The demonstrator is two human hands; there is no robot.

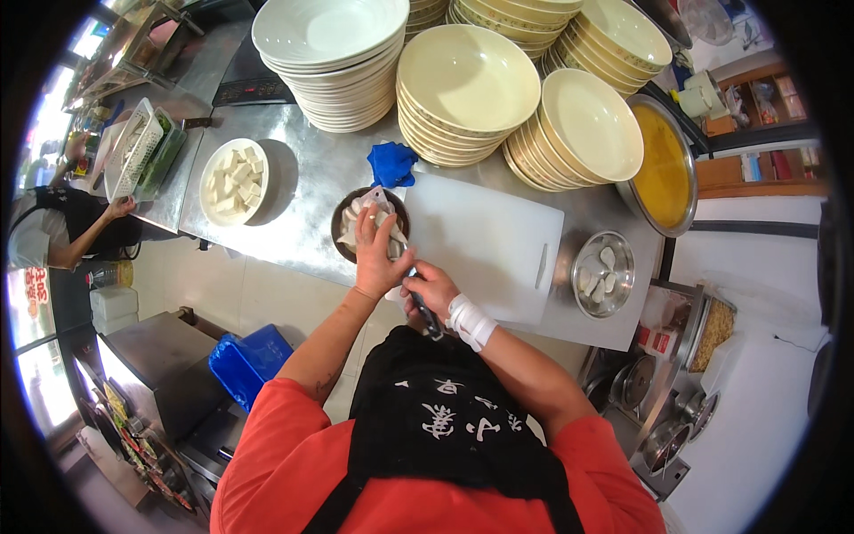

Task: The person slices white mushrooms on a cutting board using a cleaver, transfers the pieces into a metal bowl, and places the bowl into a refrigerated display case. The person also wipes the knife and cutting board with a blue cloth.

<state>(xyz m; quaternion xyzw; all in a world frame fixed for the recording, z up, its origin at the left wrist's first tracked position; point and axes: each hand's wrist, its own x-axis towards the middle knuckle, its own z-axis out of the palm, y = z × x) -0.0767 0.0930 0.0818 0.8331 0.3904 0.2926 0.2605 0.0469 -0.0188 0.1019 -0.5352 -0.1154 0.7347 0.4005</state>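
My right hand (430, 290) grips the black handle of a cleaver (425, 314). Its blade reaches forward under my left hand, and a corner with a small hole shows past my fingers. Over a dark brown bowl (339, 235), my left hand (379, 253) lies with fingers spread on pale food slices (352, 217). My palm hides most of the blade and part of the slices. To the right of the bowl lies a white cutting board (484, 247) with a slot handle. A crumpled blue cloth (391, 164) sits behind the bowl.
Stacked white bowls (330, 33) and cream bowls (467, 80) line the back. A white bowl of pale cubes (233, 181) stands left; a steel bowl (602, 275) of white pieces and a basin of yellow liquid (660, 167) stand right. A co-worker (67, 223) is far left.
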